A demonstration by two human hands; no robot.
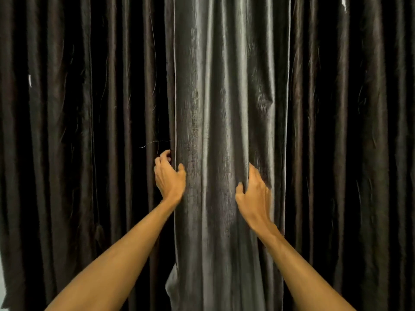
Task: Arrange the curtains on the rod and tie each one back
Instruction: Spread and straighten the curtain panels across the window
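A grey shiny curtain panel (215,108) hangs in folds down the middle of the view. My left hand (168,176) is at its left hem, fingers curled around the edge and partly hidden behind the cloth. My right hand (252,194) rests on the panel's right side, thumb and fingers pinching a fold. Dark brown curtains hang to the left (67,131) and to the right (359,131) of the grey panel. The rod is out of view above, and no tie-back shows.
Loose threads stick out of the dark curtain just left of my left hand. A pale strip of wall shows at the far lower left edge. Curtains fill the whole view ahead.
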